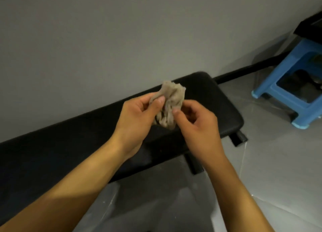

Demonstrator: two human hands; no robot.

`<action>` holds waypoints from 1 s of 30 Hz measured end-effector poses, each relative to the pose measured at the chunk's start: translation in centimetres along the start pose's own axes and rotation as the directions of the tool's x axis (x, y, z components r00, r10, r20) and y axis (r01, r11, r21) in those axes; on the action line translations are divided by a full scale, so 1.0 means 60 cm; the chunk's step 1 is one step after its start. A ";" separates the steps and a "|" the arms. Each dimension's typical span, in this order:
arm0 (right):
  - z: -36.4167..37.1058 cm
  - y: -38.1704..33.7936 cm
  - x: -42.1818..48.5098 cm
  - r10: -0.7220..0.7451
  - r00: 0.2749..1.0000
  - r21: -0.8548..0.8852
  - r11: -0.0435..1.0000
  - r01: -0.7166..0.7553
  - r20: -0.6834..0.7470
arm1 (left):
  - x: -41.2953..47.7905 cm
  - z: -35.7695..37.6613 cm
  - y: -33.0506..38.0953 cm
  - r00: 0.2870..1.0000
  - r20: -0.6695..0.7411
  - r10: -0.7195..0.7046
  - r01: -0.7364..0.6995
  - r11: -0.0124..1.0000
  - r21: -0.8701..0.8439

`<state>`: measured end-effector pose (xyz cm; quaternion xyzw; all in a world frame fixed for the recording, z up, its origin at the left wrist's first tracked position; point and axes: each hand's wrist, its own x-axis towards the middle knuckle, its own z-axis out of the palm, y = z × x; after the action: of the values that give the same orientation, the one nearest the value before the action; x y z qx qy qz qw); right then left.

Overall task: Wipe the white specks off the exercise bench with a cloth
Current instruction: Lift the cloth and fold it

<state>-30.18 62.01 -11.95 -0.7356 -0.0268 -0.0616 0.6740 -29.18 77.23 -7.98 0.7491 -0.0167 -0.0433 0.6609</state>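
Far left: a long black padded worktop [52,144], set close along a grey wall [122,31], stretching from the left edge to a rounded end right of the middle. Over it, two bare arms, reaching in from the bottom of the view.

Next, the left hand [137,115], held above the worktop, thumb on top. Pinching the upper left part of the cloth between thumb and bent fingers.

In the middle, the cloth [171,101]: small, pale brown-grey, all scrunched up and wrinkly. Held between both hands, above the right part of the worktop. Top end poking up past the fingers, bottom end hanging down. Bottom end maybe touching the black pad, maybe not: cannot tell.

Just right of it, the right hand [196,125], fingers curled in, thumb tip pressed on the lower right side of the cloth. Pinching it too.

Below the worktop's right end, a black metal foot [239,138] on the pale tiled floor [270,162].

Far right, a blue plastic stool [285,85] on the floor, well apart from the worktop, with something dark under it, too blurry to name.
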 end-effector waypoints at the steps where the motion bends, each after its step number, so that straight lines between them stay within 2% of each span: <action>1: -0.004 -0.024 0.000 0.033 0.999 0.022 0.999 -0.033 -0.007 | -0.001 0.003 0.029 1.000 -0.017 -0.025 0.025 1.000 -0.016; 5: -0.038 -0.177 0.017 0.157 0.988 0.164 0.974 -0.155 0.000 | -0.004 0.009 0.183 0.994 -0.052 -0.096 0.093 0.994 -0.057; 7: -0.055 -0.270 0.020 0.204 0.978 0.251 0.945 -0.208 0.042 | -0.011 0.011 0.264 0.995 -0.052 -0.087 0.086 0.996 -0.005; 9: -0.079 -0.369 0.026 0.224 0.972 0.250 0.939 -0.236 0.074 | -0.015 0.015 0.355 0.993 -0.058 -0.101 0.103 0.994 0.027; 14: -0.155 -0.587 0.054 0.350 0.937 0.250 0.908 -0.336 -0.012 | -0.012 0.008 0.585 0.959 -0.241 -0.150 0.140 0.988 -0.058; 17: -0.209 -0.713 0.067 0.433 0.901 0.338 0.852 -0.399 -0.028 | -0.020 0.006 0.706 0.949 -0.211 -0.234 0.212 0.969 -0.124; 19: -0.238 -0.787 0.068 0.432 0.902 0.338 0.846 -0.412 0.018 | -0.034 0.011 0.775 0.959 -0.136 -0.247 0.234 0.967 -0.105; 22: -0.262 -0.852 0.064 0.317 0.929 0.083 0.938 -0.337 0.189 | -0.052 0.023 0.851 0.980 0.043 -0.194 0.196 0.980 -0.034; 24: -0.265 -0.880 0.068 0.260 0.910 0.078 0.951 -0.299 0.325 | -0.056 0.034 0.887 0.962 0.247 -0.116 0.114 0.993 0.023; 26: -0.287 -0.909 0.085 0.194 0.911 0.071 0.970 -0.235 0.363 | -0.049 0.045 0.930 0.928 0.370 -0.046 0.020 0.997 0.074; 28: -0.306 -0.931 0.108 0.142 0.950 0.070 0.983 -0.168 0.277 | -0.026 0.049 0.956 0.953 0.301 0.030 -0.066 0.992 0.110; 30: -0.322 -0.931 0.134 0.112 0.982 0.097 0.987 -0.127 0.153 | 0.001 0.044 0.969 0.990 0.124 0.072 -0.084 0.992 0.091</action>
<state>-30.11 47.49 45.92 -0.7016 -0.0354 0.0351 0.7108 -27.48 67.28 49.36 0.7748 -0.0877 -0.0616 0.6230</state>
